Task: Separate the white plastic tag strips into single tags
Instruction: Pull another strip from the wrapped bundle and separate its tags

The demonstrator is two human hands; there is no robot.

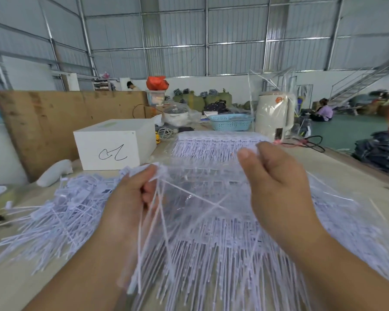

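Tag strips: white plastic tag strips (211, 221) lie heaped in overlapping sheets across the middle of the bench (337, 162), directly under both hands, likely so the next sheet is always within reach
Left hand: the left hand (133, 198) has its fingers curled round a small bunch of long thin tag tails, which hang down toward the camera, apparently tags being pulled away from a strip
Right hand: the right hand (276, 176), raised above the heap, pinches the blurred top edge of a strip between thumb and fingers, seemingly to brace it against the pull
Loose tags: single tags (54, 212) spread in a pile at the left, near the left hand, probably the drop spot for finished pieces
Further stock: another sheet of strips (216, 142) rests farther back, beside a white box (112, 144)
Progress: judged early, since most strips look unsplit
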